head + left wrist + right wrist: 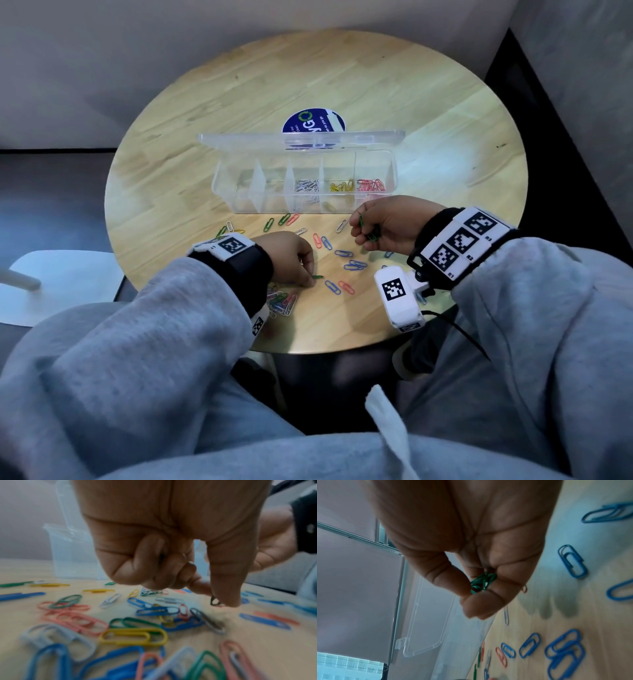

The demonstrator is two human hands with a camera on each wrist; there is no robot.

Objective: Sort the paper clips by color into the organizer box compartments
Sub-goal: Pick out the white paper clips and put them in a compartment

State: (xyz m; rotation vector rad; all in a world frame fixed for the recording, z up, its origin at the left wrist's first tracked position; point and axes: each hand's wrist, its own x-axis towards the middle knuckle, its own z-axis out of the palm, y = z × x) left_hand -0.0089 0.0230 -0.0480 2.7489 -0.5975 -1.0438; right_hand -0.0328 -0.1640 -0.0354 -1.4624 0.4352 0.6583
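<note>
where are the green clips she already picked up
The green clips are bunched in the right hand, held just in front of the organizer box, near its red compartment.

Left hand [291, 253]: I held it low, fingertips pinched together. Right hand [387, 224]: raised, fingers curled closed.

Clad in loose grey sleeves [171, 325], with black wristbands [246, 263] carrying white blocks of black square markers [460, 241] (three on the right wrist), black cable [459, 329] trailing.
</note>
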